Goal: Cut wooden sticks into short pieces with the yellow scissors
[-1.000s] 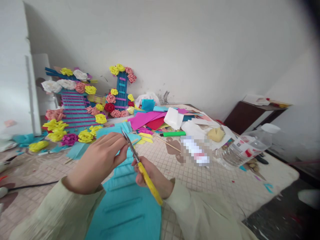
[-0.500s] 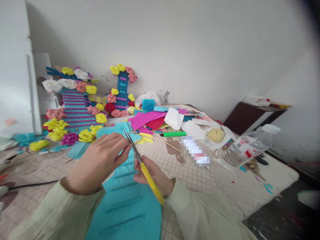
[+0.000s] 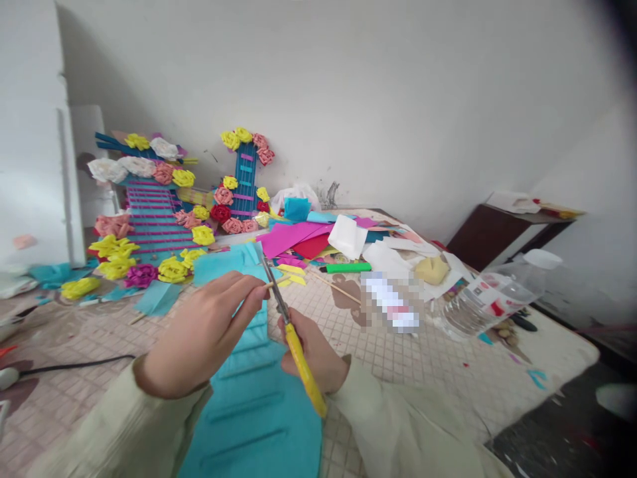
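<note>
My right hand (image 3: 313, 348) is closed round the yellow handles of a pair of scissors (image 3: 304, 372), whose blades point up and away. Between finger and thumb, my left hand (image 3: 213, 328) pinches a thin wooden stick (image 3: 275, 284). The stick reaches to the scissor blades and seems to lie across or between them; I cannot tell whether they bite it. Below both hands lies a turquoise guitar-like shape (image 3: 263, 411) covered in paper, with raised ridges across its surface. My hands partly hide its narrow upper part.
Flower-trimmed paper crafts (image 3: 156, 212) and a smaller blue one (image 3: 245, 179) lean at the back. Coloured paper sheets (image 3: 288, 237), a green marker (image 3: 348, 267) and another wooden stick (image 3: 338, 289) lie beyond my hands. A plastic bottle (image 3: 490, 299) stands right; a black cable (image 3: 74, 365) runs left.
My left hand has moved slightly right and down, and more of the wooden stick now shows at the blades. The scissors have shifted a little right. The view has turned slightly.
</note>
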Demonstrator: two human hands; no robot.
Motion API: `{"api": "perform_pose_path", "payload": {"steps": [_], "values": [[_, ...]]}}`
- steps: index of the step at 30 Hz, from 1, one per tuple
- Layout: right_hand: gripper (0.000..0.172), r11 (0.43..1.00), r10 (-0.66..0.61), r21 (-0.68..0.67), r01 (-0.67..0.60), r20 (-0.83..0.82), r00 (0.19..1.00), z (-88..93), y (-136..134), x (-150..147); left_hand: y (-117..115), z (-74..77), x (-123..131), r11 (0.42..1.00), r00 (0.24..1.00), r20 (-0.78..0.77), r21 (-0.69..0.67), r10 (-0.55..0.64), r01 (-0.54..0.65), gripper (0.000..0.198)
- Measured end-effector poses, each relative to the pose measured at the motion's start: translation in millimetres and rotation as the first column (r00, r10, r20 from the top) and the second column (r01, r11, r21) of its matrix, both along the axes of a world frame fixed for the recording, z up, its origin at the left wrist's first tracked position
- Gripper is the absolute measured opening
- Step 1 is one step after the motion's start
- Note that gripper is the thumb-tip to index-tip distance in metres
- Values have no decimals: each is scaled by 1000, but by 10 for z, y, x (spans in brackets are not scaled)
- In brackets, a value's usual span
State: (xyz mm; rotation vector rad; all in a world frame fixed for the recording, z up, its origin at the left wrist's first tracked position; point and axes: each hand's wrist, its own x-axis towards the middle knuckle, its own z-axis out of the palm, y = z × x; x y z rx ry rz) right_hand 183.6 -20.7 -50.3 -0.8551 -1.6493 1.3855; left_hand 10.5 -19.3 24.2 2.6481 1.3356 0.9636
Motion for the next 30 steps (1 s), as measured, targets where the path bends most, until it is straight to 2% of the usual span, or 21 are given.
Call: {"api": "perform_pose_path", "payload": {"steps": [4, 7, 11, 16, 22, 27, 30], "values": [[29, 1000, -18, 1, 18, 15, 1000, -28, 38, -1, -33, 15, 65, 985, 992, 110, -171, 55, -36, 39], [29, 999, 15, -39, -15, 8, 1000, -59, 59, 4, -29, 20, 89, 976, 987, 145, -218, 63, -31, 38], [29, 991, 88, -104, -89, -19, 996, -55, 57, 11, -11, 3, 86, 980, 986, 140, -189, 89, -62, 36], [31, 989, 121, -81, -124, -35, 992, -7, 39, 11, -15, -10, 70, 979, 991, 84, -182, 104, -87, 36], [32, 989, 96, -117, -94, 11, 995, 21, 16, 7, 1, -5, 19, 991, 998, 28, -118, 63, -59, 36], [28, 989, 72, -134, -63, 62, 996, -10, 10, -3, 21, -62, -47, 986, 993, -73, -133, 92, -101, 42], [24, 992, 77, -99, -72, 46, 996, -33, 11, -7, 18, -75, -49, 983, 990, -94, -143, 101, -114, 43]]}}
